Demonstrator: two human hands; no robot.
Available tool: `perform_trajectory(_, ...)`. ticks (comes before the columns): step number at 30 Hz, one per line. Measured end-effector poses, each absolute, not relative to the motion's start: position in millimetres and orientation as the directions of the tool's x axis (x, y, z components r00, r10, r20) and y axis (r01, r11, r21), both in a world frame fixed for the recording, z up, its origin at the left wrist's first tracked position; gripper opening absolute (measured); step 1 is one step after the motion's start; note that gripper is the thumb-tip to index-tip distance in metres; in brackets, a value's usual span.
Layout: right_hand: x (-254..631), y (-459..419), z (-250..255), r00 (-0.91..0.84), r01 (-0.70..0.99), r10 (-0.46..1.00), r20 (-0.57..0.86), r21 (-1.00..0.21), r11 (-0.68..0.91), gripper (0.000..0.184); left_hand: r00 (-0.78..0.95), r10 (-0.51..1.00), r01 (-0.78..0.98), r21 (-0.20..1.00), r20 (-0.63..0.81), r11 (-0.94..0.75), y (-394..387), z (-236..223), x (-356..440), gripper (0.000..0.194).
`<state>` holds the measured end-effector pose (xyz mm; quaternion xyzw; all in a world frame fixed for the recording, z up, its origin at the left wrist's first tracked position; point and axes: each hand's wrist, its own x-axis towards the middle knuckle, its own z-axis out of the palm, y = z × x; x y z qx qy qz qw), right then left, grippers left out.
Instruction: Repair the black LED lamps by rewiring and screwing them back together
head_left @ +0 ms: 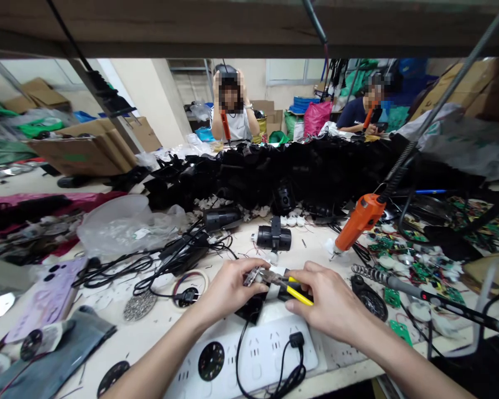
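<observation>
My left hand (230, 285) pinches a small shiny part (254, 276) between thumb and fingers; its exact kind is too small to make out. Yellow-handled pliers (300, 295) are gripped in my right hand (328, 296), their jaws pointing left and meeting the small part. Whether the jaws are closed on it I cannot tell. Below both hands lies a white power strip (249, 354) with a black plug (296, 339) in it. A black cylindrical device (274, 237) rests on the table just beyond my hands.
An orange electric screwdriver (360, 221) hangs at the right, near a soldering iron (424, 296) and scattered green circuit boards (393, 297). Black housings (283, 166) are heaped across the back. Cables (149, 271) and a phone (45, 299) lie left. Two people sit beyond.
</observation>
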<state>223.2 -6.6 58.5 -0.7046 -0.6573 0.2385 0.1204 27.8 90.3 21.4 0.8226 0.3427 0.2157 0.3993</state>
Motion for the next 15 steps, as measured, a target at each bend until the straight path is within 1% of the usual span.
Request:
perform_trajectory(2,220.6,-6.5,56.7,0.026,0.880,0.986,-0.168,-0.464,-0.102,0.026,0.677,0.733,0.405,0.796,0.070,-0.450,89.9,22.3,27.8,0.032)
perform_trajectory(4,217.6,-7.7,52.4,0.028,0.909,0.993,-0.114,-0.410,-0.073,0.034,0.681,0.730,0.411,0.791,0.063,-0.452,90.1,23.0,28.1,0.034)
perform_trajectory(6,214.7,-9.8,46.0,0.005,0.951,1.000,-0.013,-0.308,-0.008,0.041,0.674,0.737,0.430,0.785,0.050,-0.446,90.5,23.1,28.5,0.035)
perform_trajectory(9,213.4,-13.3,36.2,-0.091,0.990,0.975,0.204,-0.091,0.111,0.048,0.631,0.775,0.479,0.797,-0.022,-0.367,90.8,23.1,28.6,0.037)
perform_trajectory(11,215.5,-14.8,32.0,-0.208,0.978,0.920,0.332,0.063,0.199,0.046,0.604,0.788,0.475,0.847,-0.116,-0.239,91.5,24.5,27.4,0.036)
perform_trajectory(13,219.6,-15.3,30.8,-0.321,0.945,0.863,0.391,0.187,0.267,0.044,0.596,0.766,0.433,0.900,-0.241,-0.054,92.9,27.2,24.5,0.037)
perform_trajectory(14,221.9,-15.1,31.2,-0.347,0.935,0.848,0.400,0.217,0.280,0.043,0.596,0.747,0.408,0.912,-0.295,0.034,93.8,28.6,22.4,0.038)
perform_trajectory(15,224.0,-14.5,32.1,-0.340,0.938,0.849,0.404,0.216,0.273,0.044,0.593,0.734,0.386,0.917,-0.331,0.102,94.9,29.7,20.0,0.038)
